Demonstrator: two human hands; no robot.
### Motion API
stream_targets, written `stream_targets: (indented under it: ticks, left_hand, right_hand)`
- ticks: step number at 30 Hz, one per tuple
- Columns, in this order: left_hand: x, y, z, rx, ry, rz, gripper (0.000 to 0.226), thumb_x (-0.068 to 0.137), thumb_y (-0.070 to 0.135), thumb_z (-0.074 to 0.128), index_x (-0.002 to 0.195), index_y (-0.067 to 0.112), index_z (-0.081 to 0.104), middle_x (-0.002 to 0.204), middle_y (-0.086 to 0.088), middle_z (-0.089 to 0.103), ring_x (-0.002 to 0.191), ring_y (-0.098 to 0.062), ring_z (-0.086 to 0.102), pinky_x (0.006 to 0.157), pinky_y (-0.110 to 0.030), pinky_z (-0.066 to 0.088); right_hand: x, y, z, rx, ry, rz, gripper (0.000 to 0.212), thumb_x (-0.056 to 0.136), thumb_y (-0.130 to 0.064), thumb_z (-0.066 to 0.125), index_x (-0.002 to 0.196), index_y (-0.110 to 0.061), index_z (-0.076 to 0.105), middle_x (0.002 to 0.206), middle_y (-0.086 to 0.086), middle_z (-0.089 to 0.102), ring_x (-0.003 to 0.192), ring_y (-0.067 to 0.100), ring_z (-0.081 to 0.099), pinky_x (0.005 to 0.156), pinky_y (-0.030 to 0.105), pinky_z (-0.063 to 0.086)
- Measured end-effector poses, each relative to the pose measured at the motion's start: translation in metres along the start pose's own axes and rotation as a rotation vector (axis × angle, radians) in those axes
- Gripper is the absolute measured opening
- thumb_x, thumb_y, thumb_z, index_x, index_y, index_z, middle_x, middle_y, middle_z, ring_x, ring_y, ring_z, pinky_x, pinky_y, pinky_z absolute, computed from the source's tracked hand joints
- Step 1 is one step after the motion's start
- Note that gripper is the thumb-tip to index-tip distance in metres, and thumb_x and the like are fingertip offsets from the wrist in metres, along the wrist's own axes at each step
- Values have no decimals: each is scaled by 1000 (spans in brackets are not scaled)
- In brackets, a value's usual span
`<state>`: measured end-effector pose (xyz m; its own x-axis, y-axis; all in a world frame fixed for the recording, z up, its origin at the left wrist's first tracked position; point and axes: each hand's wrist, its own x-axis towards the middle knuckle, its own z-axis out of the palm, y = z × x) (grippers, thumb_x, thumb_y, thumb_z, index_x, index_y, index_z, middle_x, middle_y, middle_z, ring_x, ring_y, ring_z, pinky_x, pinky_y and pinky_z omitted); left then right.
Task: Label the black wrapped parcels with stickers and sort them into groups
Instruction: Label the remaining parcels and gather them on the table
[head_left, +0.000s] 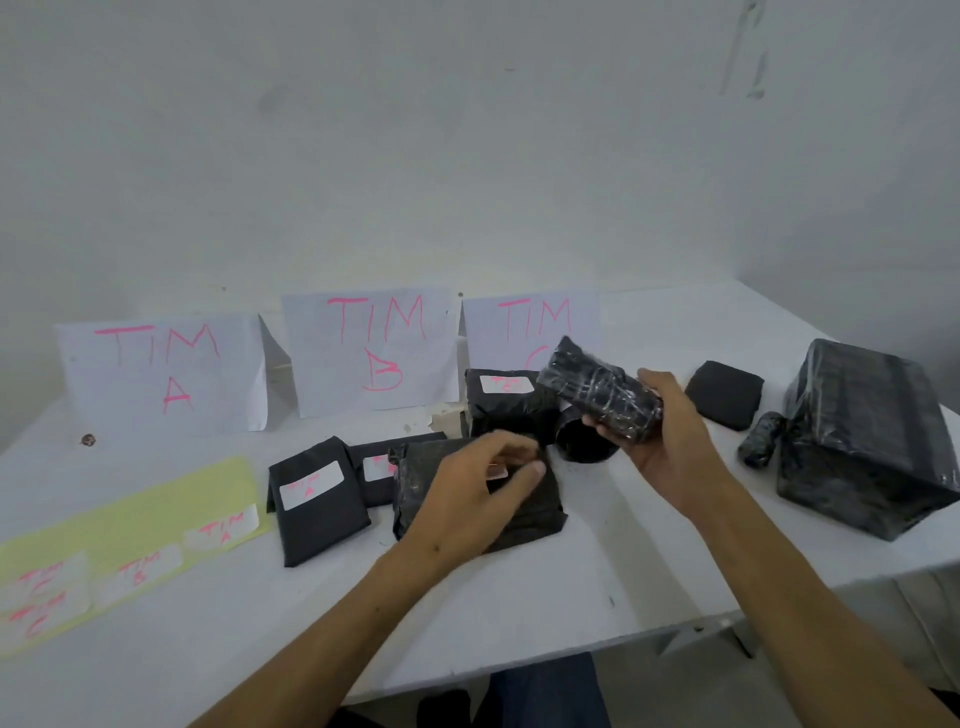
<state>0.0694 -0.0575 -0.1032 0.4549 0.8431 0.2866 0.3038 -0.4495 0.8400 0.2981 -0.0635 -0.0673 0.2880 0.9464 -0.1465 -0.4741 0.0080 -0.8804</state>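
Head view: the right hand (670, 441) grips a shiny black film-wrapped oblong parcel (602, 397) above the white table (597, 561); the left hand (478, 493) pinches a small white sticker (497, 471) over a flat black wrapped parcel (530, 512) lying mid-table

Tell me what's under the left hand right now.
The left hand rests on a black parcel on the table, fingers pinching a small sticker. The sticker's writing is hidden by the fingers.
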Motion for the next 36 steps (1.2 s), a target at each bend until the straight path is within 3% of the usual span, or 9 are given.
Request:
stream_targets:
  ticks: [4,7,11,15,19,23,28,32,36]
  left_hand:
    - [7,21,-24,-602,64,-313,45,92,49,61,117,11,64,109,-10,74,97,-28,75,87,-47,60]
    - [10,30,-49,-771,73,-468,54,87,56,60,117,12,66,109,-16,75,96,-34,75,79,-44,61]
    - [-2,13,-95,-491,81,-431,55,83,53,70,120,13,66,111,-14,73,96,-26,74,87,-47,61]
    - [-30,-4,-154,-260,25,-422,66,86,63,66,111,2,69,94,-14,72,88,-21,69,85,-41,59]
    - [-69,-32,-209,-6,173,-473,26,93,40,68,96,15,76,91,1,77,88,-14,72,82,-36,57]
    - [-108,-67,-246,392,210,-470,2,90,28,73,91,30,74,94,8,75,89,-10,68,78,-27,53]
    - [-139,-108,-254,659,164,-464,39,85,45,76,120,32,67,119,6,59,114,-18,53,98,-32,42]
    - [-150,-114,-250,685,179,-396,45,87,48,72,127,28,64,121,14,50,115,-11,44,97,-25,36]
    - [-154,-118,-252,672,200,-355,43,87,51,71,124,30,66,122,16,54,114,-8,48,96,-24,39]
  right_hand:
    - [-14,3,24,-249,-247,-77,20,100,-20,59,107,-7,72,110,14,72,99,27,71,80,36,60]
    - [-21,8,42,-548,-426,-134,27,94,-15,70,121,-16,68,122,6,71,113,23,69,94,37,57]
    - [-30,18,76,-832,-504,-192,54,84,-21,83,130,-35,59,125,-7,66,114,5,66,101,30,54]
    - [-36,38,111,-1036,-629,-269,60,77,-39,84,129,-49,54,122,-10,65,112,7,65,101,31,52]
    - [-45,66,147,-1140,-743,-336,58,80,-32,81,129,-46,52,122,-22,61,112,-9,57,90,6,43]
    - [-50,94,175,-1173,-865,-345,62,80,-34,82,132,-44,50,126,-25,60,117,-10,54,91,3,40]
    - [-46,116,189,-1394,-983,-353,69,78,-43,81,136,-45,43,124,-21,53,109,-3,52,94,17,44]
    - [-44,121,197,-1362,-958,-304,52,77,-63,76,122,-48,56,114,-24,58,103,-8,55,86,15,43]
    - [-39,126,216,-1303,-888,-368,26,92,-58,64,96,-34,71,97,-17,69,87,-5,61,75,17,44]
